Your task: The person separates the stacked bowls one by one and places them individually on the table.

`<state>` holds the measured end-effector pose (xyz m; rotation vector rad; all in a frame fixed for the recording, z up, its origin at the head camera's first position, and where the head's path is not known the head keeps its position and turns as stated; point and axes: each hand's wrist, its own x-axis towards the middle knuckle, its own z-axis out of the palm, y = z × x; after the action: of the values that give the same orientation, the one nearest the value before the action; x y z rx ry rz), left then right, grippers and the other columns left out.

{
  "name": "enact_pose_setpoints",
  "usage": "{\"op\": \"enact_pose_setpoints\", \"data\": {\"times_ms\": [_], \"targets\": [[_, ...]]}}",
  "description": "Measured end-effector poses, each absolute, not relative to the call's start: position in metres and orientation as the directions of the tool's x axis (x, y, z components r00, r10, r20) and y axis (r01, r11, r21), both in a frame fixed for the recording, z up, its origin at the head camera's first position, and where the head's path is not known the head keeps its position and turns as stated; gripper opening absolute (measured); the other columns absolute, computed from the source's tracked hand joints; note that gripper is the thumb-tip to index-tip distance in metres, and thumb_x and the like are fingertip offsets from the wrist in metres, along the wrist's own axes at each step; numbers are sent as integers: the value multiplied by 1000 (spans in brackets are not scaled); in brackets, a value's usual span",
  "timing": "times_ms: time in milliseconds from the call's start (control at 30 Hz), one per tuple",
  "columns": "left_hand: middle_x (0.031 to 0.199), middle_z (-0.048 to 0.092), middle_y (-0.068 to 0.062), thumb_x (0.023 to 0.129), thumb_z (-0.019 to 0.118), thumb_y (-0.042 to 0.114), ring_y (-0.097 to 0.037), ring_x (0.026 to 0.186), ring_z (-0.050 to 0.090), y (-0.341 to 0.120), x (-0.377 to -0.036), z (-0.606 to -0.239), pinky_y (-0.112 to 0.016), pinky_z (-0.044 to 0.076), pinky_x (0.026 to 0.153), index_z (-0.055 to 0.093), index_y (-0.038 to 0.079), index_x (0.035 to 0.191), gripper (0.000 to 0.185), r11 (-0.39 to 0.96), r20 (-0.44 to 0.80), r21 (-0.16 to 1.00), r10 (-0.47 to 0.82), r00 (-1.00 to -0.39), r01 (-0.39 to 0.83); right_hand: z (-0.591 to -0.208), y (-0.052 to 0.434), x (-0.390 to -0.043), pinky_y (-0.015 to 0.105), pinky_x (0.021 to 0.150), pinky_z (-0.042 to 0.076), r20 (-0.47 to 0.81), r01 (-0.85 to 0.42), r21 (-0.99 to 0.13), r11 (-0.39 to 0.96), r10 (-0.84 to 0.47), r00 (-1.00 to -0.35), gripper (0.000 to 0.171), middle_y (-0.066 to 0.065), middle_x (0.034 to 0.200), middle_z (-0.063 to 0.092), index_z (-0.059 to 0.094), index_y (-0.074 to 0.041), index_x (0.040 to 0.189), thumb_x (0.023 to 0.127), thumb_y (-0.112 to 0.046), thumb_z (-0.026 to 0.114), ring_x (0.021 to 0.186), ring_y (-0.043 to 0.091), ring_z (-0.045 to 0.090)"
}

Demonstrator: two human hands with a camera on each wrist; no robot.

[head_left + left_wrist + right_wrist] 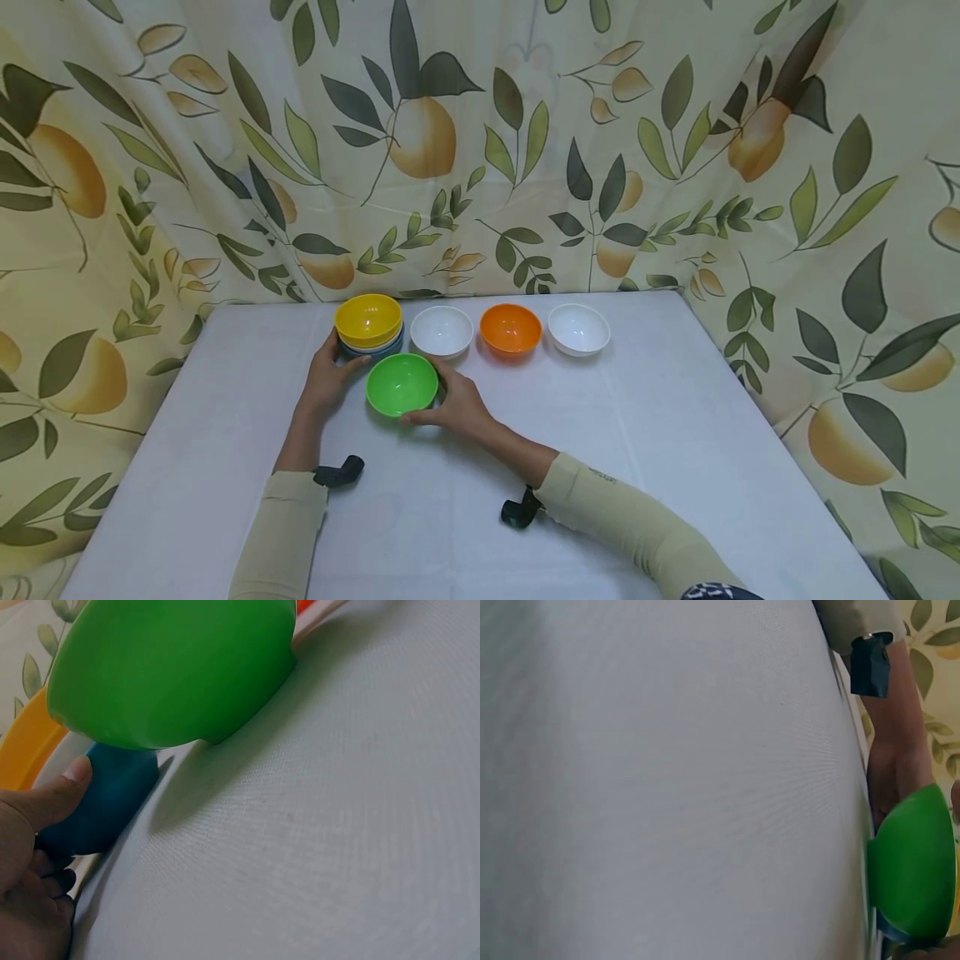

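A stack of bowls stands at the back left: a yellow bowl on top, a white one beneath it and a blue bowl at the bottom. My left hand holds this stack low down, its thumb against the blue bowl and its fingers round the side. In front of the stack, my right hand grips a green bowl by its right side, thumb at the near rim. The green bowl is upright; its underside shows close to the cloth in the left wrist view. The right wrist view barely catches the right hand.
Right of the stack, a white bowl, an orange bowl and another white bowl stand in a row along the table's back edge. White cloth covers the table. A fruit-patterned curtain hangs directly behind.
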<state>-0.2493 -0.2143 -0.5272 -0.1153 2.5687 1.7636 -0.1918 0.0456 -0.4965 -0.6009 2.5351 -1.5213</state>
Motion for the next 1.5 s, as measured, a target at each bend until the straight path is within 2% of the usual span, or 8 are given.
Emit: {"op": "enact_pose_setpoints", "data": {"times_ms": [233,533,767,900,1133,1233,1267,1500], "targets": [[175,15,-11,99,77,23,-32,160,11,-217,-249,-527,-53,8,129,9,15,170,99,366,-37,929,-44,-998,-51,-491,48,-188,45,121,39,93,-265,-868,419,-387,-917,107,10,162,46,38,-4,161,76,-30,97,149,27,43],[175,14,-11,98,77,24,-33,160,11,-219,-250,-528,-53,8,129,8,15,170,101,371,-42,927,-45,-998,-56,-476,53,-179,51,120,38,59,-208,-883,422,-340,-939,106,18,163,42,36,3,160,79,-31,96,150,34,40],[175,13,-10,98,78,26,-32,160,10,-219,-253,-528,-52,8,130,8,17,170,101,363,-59,929,-52,-997,-74,-464,55,-182,51,121,37,103,-230,-897,378,-329,-939,101,18,162,44,36,4,160,83,-30,93,150,33,41],[175,13,-11,98,78,24,-32,160,10,-218,-254,-526,-52,7,130,8,16,170,101,358,-57,931,-51,-997,-71,-457,52,-187,49,122,36,154,-271,-884,381,-310,-938,99,16,163,43,38,2,159,83,-30,92,150,31,40],[175,14,-11,98,77,22,-32,160,10,-219,-255,-526,-52,7,130,9,15,170,100,359,-51,931,-39,-998,-61,-449,40,-206,53,125,29,228,-338,-805,488,-271,-935,103,11,164,42,38,-4,162,81,-36,93,151,30,39],[175,14,-10,98,78,23,-32,160,10,-219,-254,-527,-53,6,130,9,16,170,100,355,-53,933,-35,-998,-62,-445,33,-215,55,125,29,219,-337,-794,507,-279,-935,104,10,166,40,36,-7,163,81,-38,92,151,30,38],[175,14,-9,98,78,23,-31,160,9,-219,-254,-528,-53,6,130,9,16,170,100,354,-52,933,-33,-998,-61,-443,31,-218,54,123,33,209,-332,-793,510,-284,-936,105,10,166,39,35,-7,164,82,-39,92,151,30,38],[175,14,-8,97,79,24,-30,161,8,-217,-253,-528,-52,6,130,11,17,170,100,342,-54,938,-33,-998,-62,-433,15,-234,54,123,34,150,-299,-794,529,-305,-940,108,10,168,37,31,-7,165,83,-46,89,152,31,36]]}}
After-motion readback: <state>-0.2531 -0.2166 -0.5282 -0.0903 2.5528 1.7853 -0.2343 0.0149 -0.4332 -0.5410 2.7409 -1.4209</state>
